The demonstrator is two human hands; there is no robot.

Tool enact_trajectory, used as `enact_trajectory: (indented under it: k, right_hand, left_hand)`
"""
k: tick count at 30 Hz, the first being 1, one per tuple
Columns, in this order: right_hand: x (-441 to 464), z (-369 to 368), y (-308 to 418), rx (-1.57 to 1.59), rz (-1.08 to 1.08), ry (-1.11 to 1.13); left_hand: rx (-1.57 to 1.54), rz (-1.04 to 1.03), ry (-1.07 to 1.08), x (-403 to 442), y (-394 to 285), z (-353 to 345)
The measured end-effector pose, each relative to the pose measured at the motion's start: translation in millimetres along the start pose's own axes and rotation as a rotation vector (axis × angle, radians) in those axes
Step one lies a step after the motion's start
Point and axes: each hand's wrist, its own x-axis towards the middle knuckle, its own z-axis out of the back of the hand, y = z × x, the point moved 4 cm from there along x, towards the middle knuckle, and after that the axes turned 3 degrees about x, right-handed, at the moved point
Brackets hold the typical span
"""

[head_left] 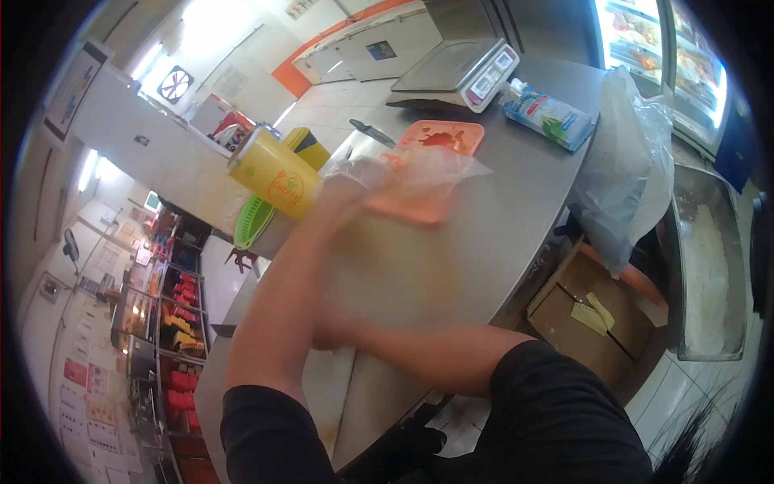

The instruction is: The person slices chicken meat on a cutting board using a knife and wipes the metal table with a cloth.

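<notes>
My left hand [355, 179] reaches forward, blurred, with clear plastic over or around it; its fingers cannot be made out. Clear plastic film [451, 164] stretches to its right, over an orange tray [463, 131] with red liquid in it. Just below the film, a flat orange piece [419, 202] lies on the metal table [516, 218]. My right hand [329, 329] is smeared by motion and partly hidden by my left forearm, over a pale board [387, 266]. What it holds, if anything, does not show.
Left of the tray stand a yellow container [274, 173] and a green basket [255, 220]. A knife [372, 131] lies behind. Farther back is a scale [459, 68], with a blue-white pouch [548, 117] beside it. A plastic bag [625, 169] hangs at the table's right edge.
</notes>
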Motion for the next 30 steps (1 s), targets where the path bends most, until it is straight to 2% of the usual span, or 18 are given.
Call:
enact_trajectory:
  k: [2, 4, 5, 7, 8, 10, 11, 12, 14, 16, 18, 19, 21, 23, 25, 27, 29, 30]
  right_hand:
    - [11, -22, -17, -0.132, -0.042, 0.005]
    - [24, -42, -39, -0.155, 0.027, -0.105]
    - [30, -52, -49, -0.165, 0.063, -0.157]
    - [33, -54, -48, -0.175, 0.128, -0.229]
    - [33, -49, -42, -0.177, 0.156, -0.248]
    - [16, -30, -23, -0.332, 0.061, 0.046]
    - [8, -23, -17, -0.384, 0.040, 0.148]
    - [2, -17, -12, -0.283, 0.119, 0.079]
    - [-11, 2, 18, -0.179, 0.218, 0.025]
    - [-26, 29, 60, -0.299, -0.001, 0.209]
    - [-26, -5, 44, -0.241, 0.141, 0.157]
    - [-26, -19, 42, -0.177, 0.251, 0.101]
    - [-31, -28, 56, -0.299, 0.187, 0.073]
    - [-38, -35, 65, -0.429, 0.122, 0.068]
    - [-35, -38, 68, -0.267, 0.036, 0.235]
    - [-32, -9, 100, -0.240, -0.012, 0.204]
    - [-22, 6, 93, -0.215, -0.078, 0.149]
    - [-12, 7, 57, 0.036, -0.193, 0.004]
  left_hand:
    - [-0.026, -0.016, -0.043, -24, 11, 20]
    - [-0.148, -0.077, -0.214, -49, 30, 31]
    - [-0.149, -0.058, -0.211, -65, 42, 28]
    - [-0.052, -0.237, -0.747, -120, 52, 35]
    - [-0.048, -0.215, -0.744, -148, 55, 36]
    - [0.000, -0.313, -0.941, -221, 49, 44]
    - [-0.195, -0.203, -0.912, -252, 49, 34]
    - [-0.388, -0.090, -0.880, -285, 47, 18]
    - [-0.582, -0.107, -0.944, -348, 54, -60]
    - [-0.522, -0.091, -0.957, -399, 31, -98]
    - [-1.341, 0.211, -0.968, -431, 19, -171]
    - [-1.334, 0.225, -0.985, -444, 12, -195]
    - [-1.927, 0.408, -1.104, -465, 5, -249]
    - [-2.004, 0.461, -1.229, -466, 2, -279]
    - [-2.077, 0.499, -1.365, -478, -5, -294]
    - [-1.945, 0.449, -1.078, -477, -7, -293]
    - [-2.006, 0.371, -1.050, -472, -4, -303]
    - [-2.039, 0.315, -1.016, -467, -2, -308]
